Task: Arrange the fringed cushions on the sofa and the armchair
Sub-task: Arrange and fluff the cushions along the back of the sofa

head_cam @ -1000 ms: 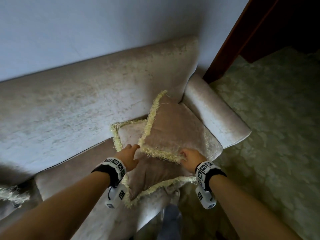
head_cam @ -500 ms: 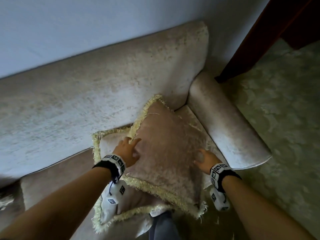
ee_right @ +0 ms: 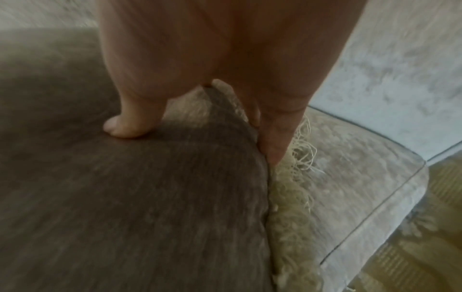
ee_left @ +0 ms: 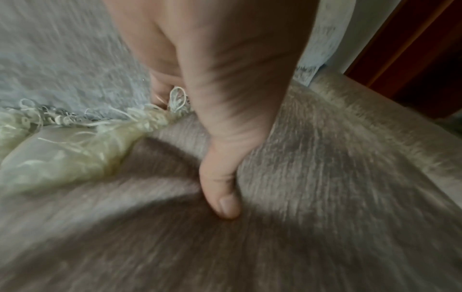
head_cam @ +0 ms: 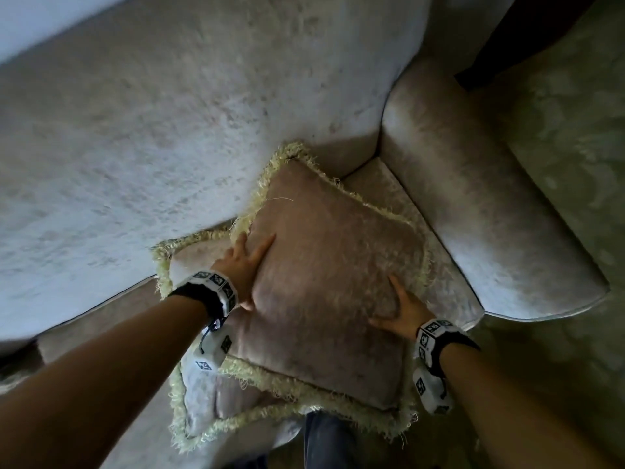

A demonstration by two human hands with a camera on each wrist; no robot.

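A beige-pink cushion (head_cam: 331, 292) with pale yellow fringe lies on the sofa seat in the corner by the armrest (head_cam: 473, 204). It overlaps a second fringed cushion (head_cam: 203, 397), which lies under it to the left. My left hand (head_cam: 248, 265) presses on the top cushion's left side with straight fingers. In the left wrist view its thumb (ee_left: 222, 197) sinks into the fabric by the fringe (ee_left: 75, 154). My right hand (head_cam: 400, 309) rests on the cushion's right edge, thumb (ee_right: 125, 126) on the face and fingers (ee_right: 272, 138) along the seam.
The sofa backrest (head_cam: 169, 147) rises behind the cushions. A pale green patterned carpet (head_cam: 558, 164) lies right of the armrest, with a dark wooden door frame (head_cam: 507, 38) beyond. A trouser leg (head_cam: 324, 441) stands against the seat front.
The top cushion has gone from leaning on the backrest to lying flatter on the seat. Both hands moved from its lower fringe to its sides. The view has come closer.
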